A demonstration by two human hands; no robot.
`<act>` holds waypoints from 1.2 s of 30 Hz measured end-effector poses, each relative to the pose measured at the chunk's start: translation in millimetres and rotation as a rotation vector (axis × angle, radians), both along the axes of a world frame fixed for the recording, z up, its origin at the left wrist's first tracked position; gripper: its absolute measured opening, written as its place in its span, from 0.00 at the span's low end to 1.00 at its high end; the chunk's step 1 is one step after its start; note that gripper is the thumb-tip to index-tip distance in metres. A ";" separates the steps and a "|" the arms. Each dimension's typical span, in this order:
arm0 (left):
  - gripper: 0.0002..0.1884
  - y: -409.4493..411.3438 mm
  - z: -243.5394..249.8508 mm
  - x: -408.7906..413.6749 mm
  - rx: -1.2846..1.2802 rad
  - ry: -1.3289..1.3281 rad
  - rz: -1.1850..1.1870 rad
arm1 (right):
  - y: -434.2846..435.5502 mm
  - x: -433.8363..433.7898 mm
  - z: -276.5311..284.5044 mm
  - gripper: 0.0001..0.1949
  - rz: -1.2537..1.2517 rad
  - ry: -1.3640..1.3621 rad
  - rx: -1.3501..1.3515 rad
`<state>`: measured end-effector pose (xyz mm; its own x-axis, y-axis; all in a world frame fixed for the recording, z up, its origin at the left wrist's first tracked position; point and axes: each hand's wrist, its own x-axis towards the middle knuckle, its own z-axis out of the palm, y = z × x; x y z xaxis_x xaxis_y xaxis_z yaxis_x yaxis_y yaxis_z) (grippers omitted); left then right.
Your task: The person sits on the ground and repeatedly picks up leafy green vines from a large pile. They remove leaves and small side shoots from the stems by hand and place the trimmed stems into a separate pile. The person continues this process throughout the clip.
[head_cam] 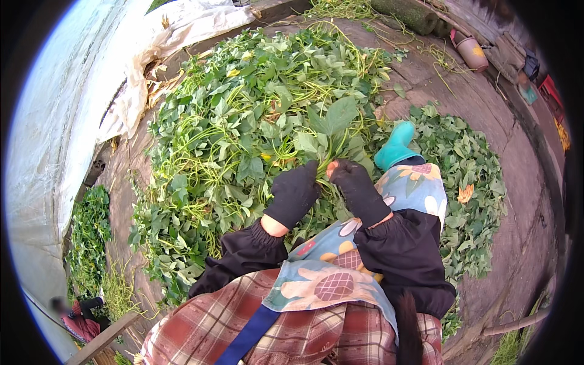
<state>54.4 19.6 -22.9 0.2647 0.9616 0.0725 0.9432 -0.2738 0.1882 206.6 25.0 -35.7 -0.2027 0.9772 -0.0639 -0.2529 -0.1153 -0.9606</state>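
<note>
Both hands wear black gloves and meet at a small bunch of green leafy stems [335,137], whose leaves point away from me. My left hand [295,191] is closed on the stems from the left. My right hand [356,187] grips them from the right, with bare fingertips showing at the glove's end. Under and beyond the hands spreads a large heap of leafy green vines [237,132]. A second pile, mostly of loose leaves [461,196], lies to the right, past a teal rubber boot [396,145]. A flowered apron [337,278] covers my lap.
White plastic sheeting [50,132] hangs at the left. At lower left a person in a red top [82,321] is near another green heap [89,237] and a wooden bar [105,337]. A bucket [472,54] and a log [406,16] lie at upper right. A stick [515,325] is at lower right.
</note>
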 end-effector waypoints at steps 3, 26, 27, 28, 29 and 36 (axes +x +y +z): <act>0.17 1.3 -2.0 -3.4 -0.016 -0.023 0.017 | 2.8 2.9 6.4 0.07 -0.072 -0.083 0.043; 0.20 -2.4 12.2 -24.5 -0.050 -0.019 0.046 | 9.6 20.1 15.6 0.13 -0.114 -0.929 0.722; 0.20 -3.1 12.3 -24.6 -0.058 -0.034 0.042 | 10.0 20.4 15.7 0.13 -0.122 -0.937 0.738; 0.20 -3.3 12.2 -24.8 -0.061 -0.051 0.035 | 9.8 20.7 16.2 0.13 -0.125 -0.939 0.754; 0.21 -3.6 12.1 -25.0 -0.061 -0.052 0.035 | 9.7 20.4 16.9 0.13 -0.127 -0.935 0.744; 0.23 -6.4 10.5 -23.0 -0.039 -0.109 0.034 | 7.0 16.9 16.9 0.07 0.059 -0.382 0.334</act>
<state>31.4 13.3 -12.5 0.2242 0.9726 0.0614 0.9252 -0.2322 0.3003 223.5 31.9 -18.8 -0.2817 0.9445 0.1693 0.1210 0.2100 -0.9702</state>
